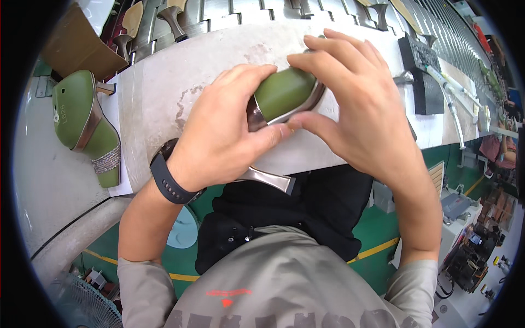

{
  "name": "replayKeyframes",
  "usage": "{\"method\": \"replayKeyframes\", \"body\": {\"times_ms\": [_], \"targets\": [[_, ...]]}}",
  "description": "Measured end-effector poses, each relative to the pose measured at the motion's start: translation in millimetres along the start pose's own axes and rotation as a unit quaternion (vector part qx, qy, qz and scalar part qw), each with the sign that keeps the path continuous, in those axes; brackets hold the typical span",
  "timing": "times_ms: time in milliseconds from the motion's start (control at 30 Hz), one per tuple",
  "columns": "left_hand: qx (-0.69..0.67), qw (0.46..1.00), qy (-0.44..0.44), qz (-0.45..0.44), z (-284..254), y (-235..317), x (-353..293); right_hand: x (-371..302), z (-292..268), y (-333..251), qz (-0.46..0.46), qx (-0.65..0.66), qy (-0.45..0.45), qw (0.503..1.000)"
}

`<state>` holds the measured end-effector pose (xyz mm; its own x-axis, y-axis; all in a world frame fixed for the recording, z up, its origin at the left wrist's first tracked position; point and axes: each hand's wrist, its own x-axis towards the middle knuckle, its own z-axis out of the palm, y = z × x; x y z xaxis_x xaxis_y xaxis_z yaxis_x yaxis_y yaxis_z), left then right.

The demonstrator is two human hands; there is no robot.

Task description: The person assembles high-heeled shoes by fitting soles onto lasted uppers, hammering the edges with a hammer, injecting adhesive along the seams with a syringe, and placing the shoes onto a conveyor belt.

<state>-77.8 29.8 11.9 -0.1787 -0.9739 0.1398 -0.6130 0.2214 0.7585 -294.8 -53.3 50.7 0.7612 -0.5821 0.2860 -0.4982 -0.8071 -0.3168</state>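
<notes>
A high-heeled shoe on a green last [285, 92] is held between both hands above the table's near edge. My left hand [221, 123] wraps round its heel end, fingers on the far side and thumb along the near side. Below that hand the shoe's shiny metallic heel [270, 179] sticks out. My right hand [361, 95] curves over the other end, its thumb pressed on the metallic strip along the edge and almost touching the left thumb. At the left lies a second shoe on a green last [79, 112], with a glittery band.
A whitish work table [164, 71] spans the front. To the right are a black block [426, 82] and syringe-like tools [453, 90]. Beyond runs a metal slat conveyor [219, 12] carrying heeled shoe parts [172, 22]. A cardboard box [79, 41] stands far left; a fan [82, 303] is below.
</notes>
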Motion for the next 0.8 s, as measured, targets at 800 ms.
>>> {"method": "replayKeyframes", "body": {"times_ms": [800], "targets": [[0.092, 0.993, -0.079, -0.010, 12, 24, 52, -74, -1, 46, 0.197, 0.462, 0.164, 0.849]]}}
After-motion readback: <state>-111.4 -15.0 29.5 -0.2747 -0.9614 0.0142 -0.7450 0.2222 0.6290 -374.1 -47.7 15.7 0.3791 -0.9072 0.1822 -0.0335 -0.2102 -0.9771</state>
